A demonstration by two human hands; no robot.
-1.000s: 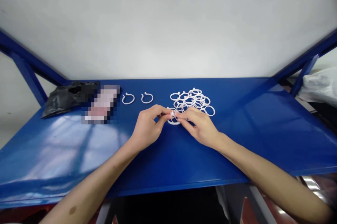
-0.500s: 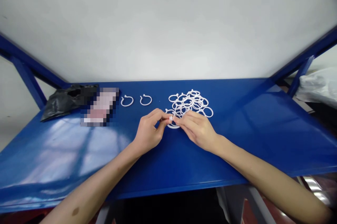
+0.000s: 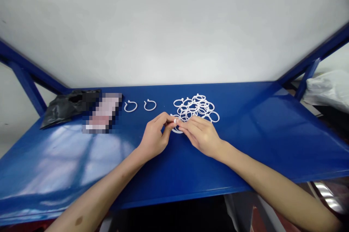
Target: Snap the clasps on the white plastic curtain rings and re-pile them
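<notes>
A white plastic shower curtain ring [image 3: 177,132] is pinched at its knobbed ends between both hands, low over the table. My left hand [image 3: 156,133] is closed on it from the left, thumb and index finger at the white knob. From the right, my right hand [image 3: 203,134] grips the same ring with bunched fingertips, which hide part of it. Just behind the hands lies a loose pile of similar white rings [image 3: 209,105]. To the left, two rings with gaps at their ends, an outer ring [image 3: 130,111] and an inner ring [image 3: 149,110], lie apart.
At the left of the blue table [image 3: 245,137] lies a black plastic bag [image 3: 61,110], with a pixelated pinkish item [image 3: 105,110] beside it. A pale wall [image 3: 174,43] rises behind. Blue frame bars stand on both sides, with clear plastic wrapping [image 3: 328,88] past the right one.
The view has shifted slightly. Both hands keep their pinch on the ring, and the knob between the fingertips looks slightly turned. The pile and the two separate rings stay put.
</notes>
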